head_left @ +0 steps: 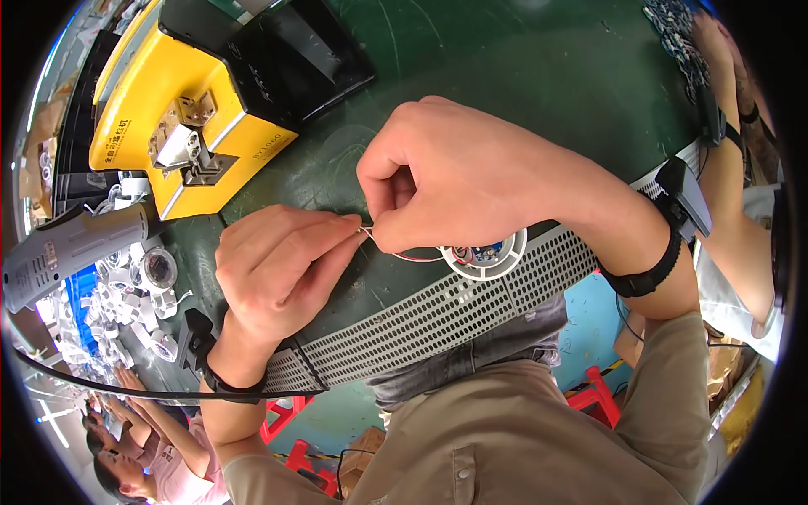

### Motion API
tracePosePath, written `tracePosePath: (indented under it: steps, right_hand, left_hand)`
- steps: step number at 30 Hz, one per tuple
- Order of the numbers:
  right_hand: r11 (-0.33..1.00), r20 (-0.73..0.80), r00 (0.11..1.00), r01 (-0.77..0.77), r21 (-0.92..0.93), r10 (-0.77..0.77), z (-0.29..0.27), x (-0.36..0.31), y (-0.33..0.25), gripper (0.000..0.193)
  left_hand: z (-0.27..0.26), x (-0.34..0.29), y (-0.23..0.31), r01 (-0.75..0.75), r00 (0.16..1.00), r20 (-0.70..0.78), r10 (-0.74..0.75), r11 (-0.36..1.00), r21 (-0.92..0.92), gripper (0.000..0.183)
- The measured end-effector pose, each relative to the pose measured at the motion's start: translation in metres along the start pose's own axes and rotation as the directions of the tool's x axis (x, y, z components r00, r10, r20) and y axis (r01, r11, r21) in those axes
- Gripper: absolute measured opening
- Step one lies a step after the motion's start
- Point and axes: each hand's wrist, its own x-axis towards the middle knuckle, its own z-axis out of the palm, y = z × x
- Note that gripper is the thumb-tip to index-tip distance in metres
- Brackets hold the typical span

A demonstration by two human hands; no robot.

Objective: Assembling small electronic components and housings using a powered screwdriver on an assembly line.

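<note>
Thumb and fingertips of my left hand (282, 265) are closed in a pinch on the end of thin red and white wires (412, 258). Just to the right, my right hand (463, 177) pinches the same wires between thumb and curled forefinger, nearly touching the left fingertips. The wires run to a round white plastic housing (516, 263), which lies at the bench's near edge below my right hand. Blue circuit board and small parts show inside it. My right hand covers the housing's far side. The exact wire tips are too small to make out.
A yellow machine (223, 147) with a metal mechanism and a black front stands at the far left on the green bench (505, 67). Left are a grey handheld tool (76, 252) and many white round parts (118, 303). A perforated metal strip (404, 337) edges the bench. Co-workers sit either side.
</note>
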Motion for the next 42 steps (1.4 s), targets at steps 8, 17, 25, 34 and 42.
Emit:
tracePosePath:
  steps: [8, 17, 25, 34, 42]
  right_hand:
    - [1.0, -0.001, 1.0, -0.006, -0.019, 0.006, -0.0007, -0.0014, 0.0001, 0.012]
    - [0.999, -0.013, 1.0, 0.019, -0.026, -0.02, 0.0009, 0.0006, 0.0019, 0.011]
    - [0.999, 0.004, 1.0, 0.003, -0.044, -0.003, -0.0001, -0.0001, 0.0014, 0.011]
    - [0.999, 0.022, 0.999, -0.026, -0.022, 0.027, -0.0008, 0.0005, -0.0009, 0.011]
    - [1.0, 0.04, 0.999, 0.0, -0.022, 0.001, -0.0013, 0.0008, 0.004, 0.012]
  left_hand:
    - [0.0027, -0.001, -0.0015, -0.001, 1.0, -0.015, 0.0, 1.0, -0.015, 0.021]
    - [0.0003, -0.0021, -0.0032, -0.006, 1.0, 0.012, 0.006, 1.0, 0.003, 0.021]
    - [0.001, -0.0021, -0.004, -0.045, 0.999, 0.01, 0.045, 0.999, -0.002, 0.022]
    - [0.0011, -0.003, -0.0021, -0.134, 0.991, 0.014, 0.133, 0.986, 0.102, 0.022]
    - [-0.0009, -0.003, 0.0016, -0.11, 0.994, 0.035, 0.107, 0.989, 0.103, 0.022]
